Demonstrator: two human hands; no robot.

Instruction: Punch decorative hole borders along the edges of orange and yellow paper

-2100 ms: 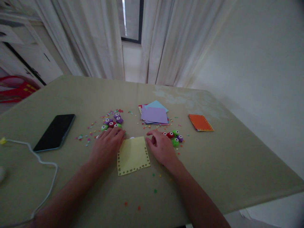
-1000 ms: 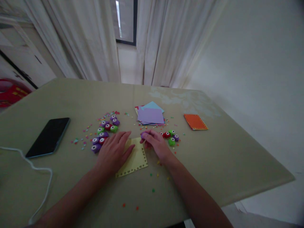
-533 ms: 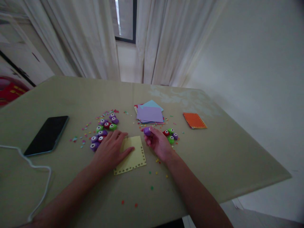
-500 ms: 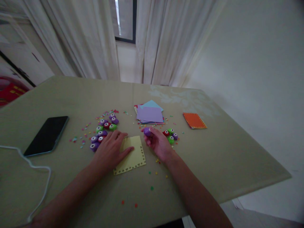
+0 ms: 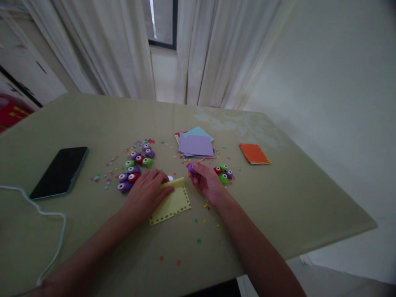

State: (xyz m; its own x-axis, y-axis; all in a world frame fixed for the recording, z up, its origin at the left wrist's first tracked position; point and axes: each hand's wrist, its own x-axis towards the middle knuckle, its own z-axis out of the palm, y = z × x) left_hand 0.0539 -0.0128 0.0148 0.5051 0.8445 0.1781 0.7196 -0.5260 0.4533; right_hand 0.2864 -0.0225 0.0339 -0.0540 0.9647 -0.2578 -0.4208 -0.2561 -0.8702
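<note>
A pale yellow sheet of paper [image 5: 171, 206] lies in front of me, with punched shapes along its near and right edges. Its far edge is curled up. My left hand [image 5: 148, 185] grips that far edge between thumb and fingers. Just beyond the curl shows a small white round thing [image 5: 170, 178], partly hidden. To the right of the paper, my right hand [image 5: 206, 180] is closed round a purple craft punch [image 5: 192, 168], held above the table. Several purple, red and green punches [image 5: 124, 187] stand beside my left hand, and a smaller group [image 5: 224, 178] stands beyond my right wrist.
A stack of coloured paper [image 5: 196, 145], lilac on top, lies at the back. Orange paper [image 5: 255, 154] lies to the right. At left are a dark tablet [image 5: 60, 172] and a white cable [image 5: 58, 214]. Confetti [image 5: 199, 240] is scattered about the table [image 5: 293, 206].
The far edge of the yellow paper has been lifted and curled by my left hand. A white round thing now shows behind it. My right hand still holds the purple punch, turned slightly.
</note>
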